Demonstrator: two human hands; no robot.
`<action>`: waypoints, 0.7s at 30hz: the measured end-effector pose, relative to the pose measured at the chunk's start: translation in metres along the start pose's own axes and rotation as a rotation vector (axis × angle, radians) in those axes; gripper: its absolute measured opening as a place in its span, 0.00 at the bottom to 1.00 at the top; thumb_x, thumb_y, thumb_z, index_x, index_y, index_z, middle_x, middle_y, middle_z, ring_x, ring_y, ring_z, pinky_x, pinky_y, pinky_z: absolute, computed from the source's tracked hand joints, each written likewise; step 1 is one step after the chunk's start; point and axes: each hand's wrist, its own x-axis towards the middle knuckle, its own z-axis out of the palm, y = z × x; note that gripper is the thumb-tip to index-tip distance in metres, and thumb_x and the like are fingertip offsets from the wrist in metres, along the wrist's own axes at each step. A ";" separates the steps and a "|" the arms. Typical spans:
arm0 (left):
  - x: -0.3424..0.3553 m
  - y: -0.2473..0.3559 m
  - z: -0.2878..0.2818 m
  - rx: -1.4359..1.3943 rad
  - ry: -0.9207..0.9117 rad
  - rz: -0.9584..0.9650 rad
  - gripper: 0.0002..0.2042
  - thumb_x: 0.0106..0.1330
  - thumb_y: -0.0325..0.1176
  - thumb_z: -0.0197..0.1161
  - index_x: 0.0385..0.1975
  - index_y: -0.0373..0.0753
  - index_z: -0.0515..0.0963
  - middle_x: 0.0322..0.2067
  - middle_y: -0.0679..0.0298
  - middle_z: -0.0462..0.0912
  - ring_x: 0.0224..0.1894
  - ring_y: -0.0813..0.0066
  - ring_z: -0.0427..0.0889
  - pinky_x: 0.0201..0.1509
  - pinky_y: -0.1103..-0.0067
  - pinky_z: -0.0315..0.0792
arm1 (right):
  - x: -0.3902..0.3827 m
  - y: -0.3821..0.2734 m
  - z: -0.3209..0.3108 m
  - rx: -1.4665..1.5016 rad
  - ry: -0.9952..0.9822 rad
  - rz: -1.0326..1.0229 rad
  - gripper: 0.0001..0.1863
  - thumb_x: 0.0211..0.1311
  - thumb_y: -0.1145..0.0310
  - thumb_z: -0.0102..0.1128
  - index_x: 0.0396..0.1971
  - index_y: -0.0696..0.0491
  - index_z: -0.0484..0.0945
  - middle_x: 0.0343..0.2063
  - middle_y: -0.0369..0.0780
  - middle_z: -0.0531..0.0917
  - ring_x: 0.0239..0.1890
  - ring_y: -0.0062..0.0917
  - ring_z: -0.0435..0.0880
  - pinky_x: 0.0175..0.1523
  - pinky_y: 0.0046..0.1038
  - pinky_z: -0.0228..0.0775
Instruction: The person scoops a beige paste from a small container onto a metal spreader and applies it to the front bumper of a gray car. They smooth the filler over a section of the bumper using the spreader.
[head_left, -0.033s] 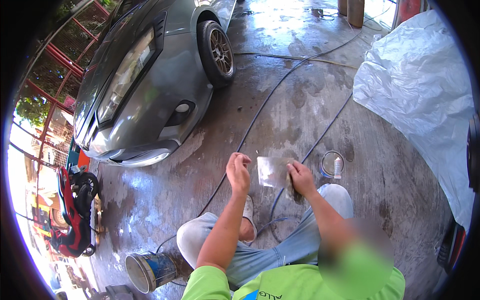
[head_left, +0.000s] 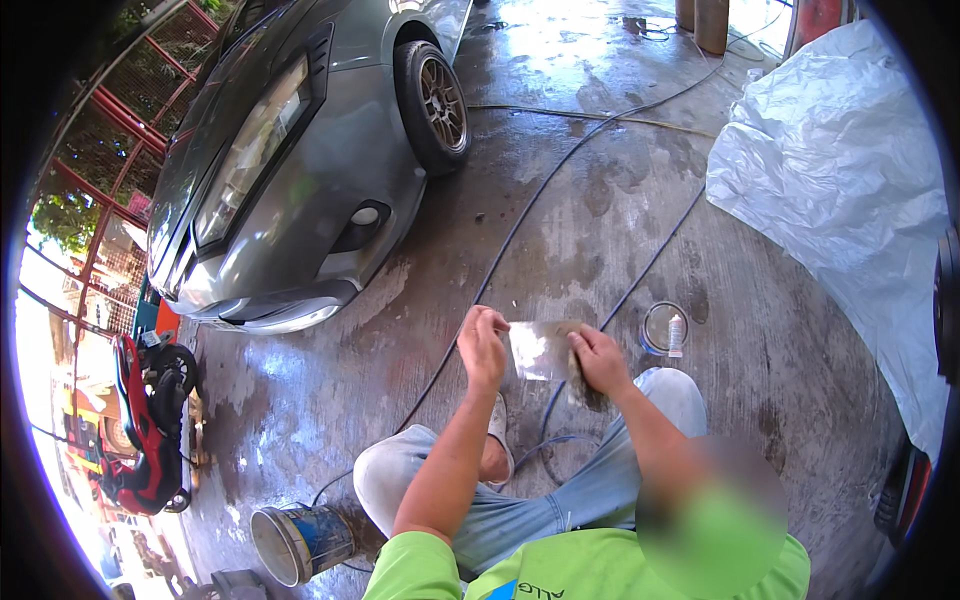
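Observation:
A flat, shiny metal plate (head_left: 532, 352), roughly rectangular with a dark, grimy right end, is held above the floor in front of my knees. My right hand (head_left: 604, 364) grips that dark end, thumb on top. Curled fingers close my left hand (head_left: 482, 348), whose tips meet the plate's upper left corner; anything between them is hidden. On the floor just right of my right hand stands a round tin (head_left: 658, 318), with a small white tube (head_left: 676, 334) on it or at its edge.
A dark grey car (head_left: 350, 190) stands ahead on the left. Hoses (head_left: 545, 185) cross the wet concrete. A blue bucket (head_left: 300, 540) lies tilted by my left knee. White plastic sheeting (head_left: 830, 150) drapes the right side. A red motorbike (head_left: 150, 440) is far left.
My left hand has moved slightly right, bringing its fingertips to the plate's left corner. The plate has shifted a little left and down, with its shine changed.

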 end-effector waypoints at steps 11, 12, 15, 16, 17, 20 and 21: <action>-0.024 0.016 0.040 0.675 -0.214 0.330 0.23 0.74 0.50 0.64 0.22 0.39 0.76 0.17 0.52 0.79 0.21 0.44 0.80 0.24 0.59 0.71 | -0.009 -0.037 -0.005 0.181 -0.349 -0.034 0.13 0.74 0.63 0.59 0.39 0.60 0.82 0.27 0.48 0.83 0.28 0.32 0.81 0.38 0.34 0.72; -0.024 0.017 0.042 0.656 -0.191 0.340 0.23 0.74 0.52 0.63 0.21 0.40 0.75 0.17 0.51 0.79 0.21 0.43 0.80 0.24 0.57 0.71 | -0.010 -0.034 -0.004 0.226 -0.340 -0.037 0.13 0.74 0.64 0.59 0.38 0.60 0.82 0.26 0.46 0.83 0.28 0.28 0.79 0.38 0.32 0.72; -0.018 0.022 0.039 0.767 -0.180 0.357 0.22 0.74 0.52 0.63 0.24 0.41 0.78 0.18 0.51 0.80 0.24 0.42 0.82 0.25 0.55 0.72 | -0.007 -0.024 -0.011 0.329 -0.285 -0.027 0.13 0.74 0.65 0.59 0.37 0.61 0.82 0.26 0.40 0.82 0.28 0.20 0.77 0.37 0.29 0.70; -0.012 0.020 0.035 0.733 -0.150 0.337 0.21 0.74 0.52 0.64 0.25 0.41 0.79 0.19 0.51 0.81 0.25 0.42 0.82 0.26 0.55 0.72 | -0.005 -0.019 -0.017 0.357 -0.261 -0.020 0.13 0.74 0.65 0.58 0.36 0.61 0.82 0.26 0.38 0.82 0.29 0.19 0.76 0.37 0.28 0.70; -0.003 0.017 0.026 0.707 -0.116 0.317 0.20 0.74 0.51 0.64 0.26 0.41 0.80 0.19 0.51 0.81 0.26 0.42 0.83 0.27 0.55 0.73 | 0.001 -0.012 -0.025 0.445 -0.231 0.007 0.14 0.73 0.64 0.59 0.39 0.61 0.85 0.32 0.37 0.87 0.33 0.21 0.82 0.40 0.26 0.75; 0.018 0.012 -0.011 0.746 -0.021 0.173 0.18 0.74 0.50 0.63 0.29 0.41 0.83 0.20 0.49 0.81 0.28 0.40 0.83 0.31 0.54 0.74 | 0.017 -0.008 -0.060 1.165 -0.176 0.191 0.21 0.70 0.62 0.60 0.52 0.64 0.82 0.43 0.50 0.89 0.46 0.37 0.91 0.53 0.36 0.87; 0.025 0.012 -0.017 0.762 0.000 0.098 0.15 0.72 0.49 0.67 0.32 0.43 0.85 0.21 0.53 0.83 0.29 0.43 0.84 0.34 0.57 0.77 | 0.030 -0.003 -0.074 1.345 -0.206 0.191 0.21 0.72 0.62 0.59 0.53 0.64 0.81 0.45 0.51 0.89 0.45 0.38 0.92 0.48 0.35 0.88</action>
